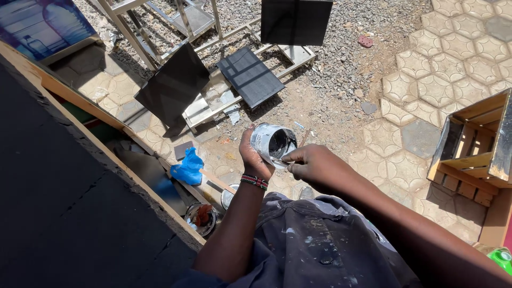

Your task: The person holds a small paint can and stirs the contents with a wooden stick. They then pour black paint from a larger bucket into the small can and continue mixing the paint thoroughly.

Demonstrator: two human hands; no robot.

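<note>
While tilted, paint tin (273,144) in left hand (252,157) (right hand's (314,166) pinched tool mostly hidden).

One head-worn camera looks steeply down, close over the hands, toward paved ground (426,85).

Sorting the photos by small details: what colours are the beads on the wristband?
Red, black and white beaded wristband, worn on the left wrist; seen in the head view.

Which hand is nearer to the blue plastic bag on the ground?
The left hand, which holds the paint tin, is nearer; the blue plastic bag lies left of it. The right hand is beyond the tin, farther away.
</note>
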